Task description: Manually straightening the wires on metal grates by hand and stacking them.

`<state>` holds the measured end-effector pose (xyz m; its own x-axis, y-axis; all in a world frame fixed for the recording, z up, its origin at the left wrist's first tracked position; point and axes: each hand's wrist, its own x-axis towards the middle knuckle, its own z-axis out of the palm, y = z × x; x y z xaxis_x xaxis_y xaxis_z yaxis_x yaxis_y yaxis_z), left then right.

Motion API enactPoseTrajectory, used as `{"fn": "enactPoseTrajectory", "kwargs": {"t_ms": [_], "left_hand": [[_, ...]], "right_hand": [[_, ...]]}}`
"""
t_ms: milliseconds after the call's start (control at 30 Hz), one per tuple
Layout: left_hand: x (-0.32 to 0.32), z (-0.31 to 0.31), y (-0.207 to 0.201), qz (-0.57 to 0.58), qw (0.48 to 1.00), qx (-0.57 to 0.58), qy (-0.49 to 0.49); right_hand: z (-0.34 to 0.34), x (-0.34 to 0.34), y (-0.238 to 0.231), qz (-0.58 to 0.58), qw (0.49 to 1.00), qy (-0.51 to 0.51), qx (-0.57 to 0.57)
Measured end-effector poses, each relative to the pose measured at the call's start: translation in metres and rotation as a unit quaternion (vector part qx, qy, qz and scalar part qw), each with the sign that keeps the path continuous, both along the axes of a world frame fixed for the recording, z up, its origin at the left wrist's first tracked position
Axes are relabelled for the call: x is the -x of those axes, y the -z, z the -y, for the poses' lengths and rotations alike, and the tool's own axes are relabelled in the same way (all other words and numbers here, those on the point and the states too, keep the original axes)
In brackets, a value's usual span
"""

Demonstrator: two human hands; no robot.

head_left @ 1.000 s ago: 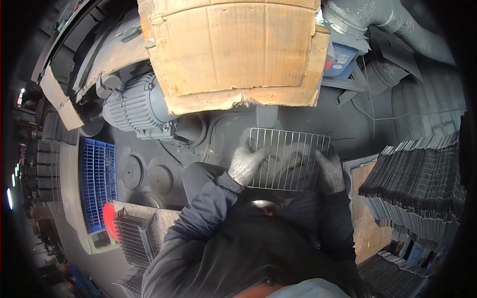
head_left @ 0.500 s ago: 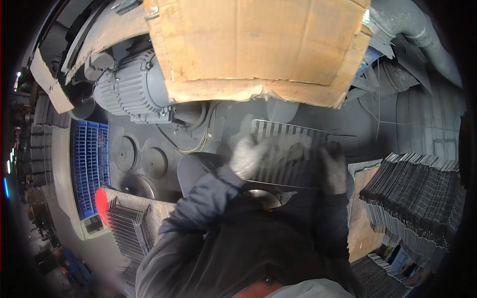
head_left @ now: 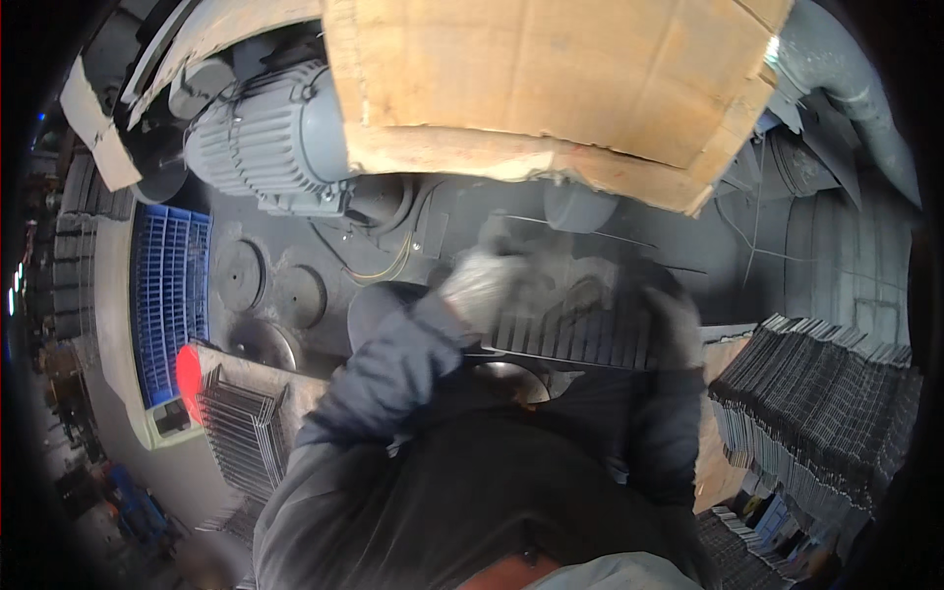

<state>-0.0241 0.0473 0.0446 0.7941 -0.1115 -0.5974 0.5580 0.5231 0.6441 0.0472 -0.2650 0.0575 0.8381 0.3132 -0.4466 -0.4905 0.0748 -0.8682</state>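
wire rack [head_left: 568,335] is gripped between left hand [head_left: 484,291] and right hand [head_left: 675,315], both gloved.

Workshop interior, in which a ribbed grey motor [head_left: 261,143] stands at upper left beside a large brown cardboard sheet [head_left: 551,79], a grey duct [head_left: 854,93] curves down at upper right, a blue grid [head_left: 172,300] lies at left near grey floor [head_left: 200,470], and small bright lights [head_left: 14,300] dot the dark left edge.

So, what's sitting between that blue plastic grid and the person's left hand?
In the head view, between the blue plastic grid and the gloved left hand come two dark round discs, then thin wires and the person's knee.
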Motion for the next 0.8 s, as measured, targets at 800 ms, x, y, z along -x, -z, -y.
{"fn": "enactPoseTrajectory", "kwargs": {"t_ms": [800], "left_hand": [[0.013, -0.045, 0.014, -0.055, 0.995, 0.044, -0.064]], "right_hand": [[-0.05, -0.003, 0.019, -0.017, 1.0, 0.004, -0.007]]}}
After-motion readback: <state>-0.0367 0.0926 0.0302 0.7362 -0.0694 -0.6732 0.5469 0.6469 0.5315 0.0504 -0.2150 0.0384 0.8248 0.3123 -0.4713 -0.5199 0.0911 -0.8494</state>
